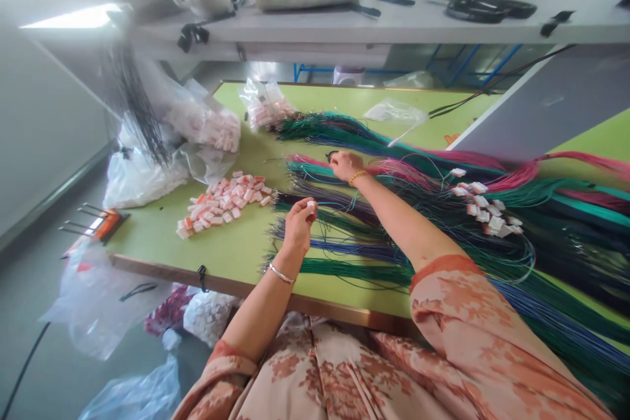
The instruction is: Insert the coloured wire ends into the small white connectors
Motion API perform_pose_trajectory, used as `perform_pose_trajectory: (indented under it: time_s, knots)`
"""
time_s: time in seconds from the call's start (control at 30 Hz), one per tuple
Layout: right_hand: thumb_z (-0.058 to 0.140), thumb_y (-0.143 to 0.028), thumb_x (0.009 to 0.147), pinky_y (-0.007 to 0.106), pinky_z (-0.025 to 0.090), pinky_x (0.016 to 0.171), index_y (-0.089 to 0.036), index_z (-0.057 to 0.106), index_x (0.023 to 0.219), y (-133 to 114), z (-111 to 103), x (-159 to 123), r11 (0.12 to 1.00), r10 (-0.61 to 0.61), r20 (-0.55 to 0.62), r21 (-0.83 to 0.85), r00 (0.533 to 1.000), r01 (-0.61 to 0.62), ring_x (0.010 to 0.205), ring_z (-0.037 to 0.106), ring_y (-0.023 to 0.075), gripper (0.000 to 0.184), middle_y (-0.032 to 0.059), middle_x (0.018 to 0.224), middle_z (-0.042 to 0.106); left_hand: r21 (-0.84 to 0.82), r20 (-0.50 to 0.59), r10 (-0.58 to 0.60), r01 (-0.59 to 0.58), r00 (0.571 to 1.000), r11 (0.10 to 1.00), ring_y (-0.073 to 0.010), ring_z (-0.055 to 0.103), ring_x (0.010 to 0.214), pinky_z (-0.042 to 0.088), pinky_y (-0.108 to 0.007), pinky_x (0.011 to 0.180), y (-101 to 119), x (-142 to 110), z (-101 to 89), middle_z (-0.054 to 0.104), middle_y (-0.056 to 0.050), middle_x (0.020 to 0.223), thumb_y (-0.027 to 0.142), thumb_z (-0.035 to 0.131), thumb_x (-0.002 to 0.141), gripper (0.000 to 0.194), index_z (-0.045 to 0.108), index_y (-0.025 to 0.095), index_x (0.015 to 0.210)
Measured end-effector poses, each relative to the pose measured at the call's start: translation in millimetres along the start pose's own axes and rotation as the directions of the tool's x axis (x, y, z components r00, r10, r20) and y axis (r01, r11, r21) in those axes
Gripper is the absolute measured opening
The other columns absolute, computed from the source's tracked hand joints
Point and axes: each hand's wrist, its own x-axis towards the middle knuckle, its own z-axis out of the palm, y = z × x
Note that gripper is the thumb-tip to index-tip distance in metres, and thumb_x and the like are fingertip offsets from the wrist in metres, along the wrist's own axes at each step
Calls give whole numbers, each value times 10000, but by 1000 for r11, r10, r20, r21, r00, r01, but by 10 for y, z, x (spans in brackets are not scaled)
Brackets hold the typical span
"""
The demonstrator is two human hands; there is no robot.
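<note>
My left hand is closed, pinching a small white connector housing with a thin teal wire running out of it to the right. Farther forward, my right hand is closed over the ends of the pink wires; its fingertips are at a small dark piece, and what they grip is too small to make out. Bundles of green wires, blue and dark wires lie side by side under and around both hands. Left of my left hand is a loose pile of white-and-orange connector housings.
Connectors with wires attached rest on the bundles at right. Bags of housings stand at the back left. An orange rack with metal prongs sits at the table's left edge. A white shelf spans the back, and a grey panel stands at right.
</note>
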Motion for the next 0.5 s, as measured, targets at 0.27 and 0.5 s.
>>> perform_pose_trajectory:
  time_s: [0.27, 0.5]
  knots:
    - [427, -287, 926, 282, 379, 672, -198, 676, 1025, 8, -108, -16, 998, -19, -22, 59, 1000, 21, 805, 617, 213, 282, 101, 947, 719, 7, 18, -8, 8, 1000, 1000, -84, 543, 685, 394, -230, 658, 11, -20, 8, 662, -26, 785, 169, 756, 586, 229, 706, 151, 809]
    - [534, -213, 837, 279, 426, 732, -159, 703, 944, -226, -301, 91, 993, -94, -18, 77, 995, 95, 878, 654, 227, 207, 121, 947, 731, 14, 11, -27, 27, 1000, 1000, -81, 543, 677, 389, -223, 643, 15, -27, 13, 661, -21, 773, 174, 757, 569, 239, 706, 151, 801]
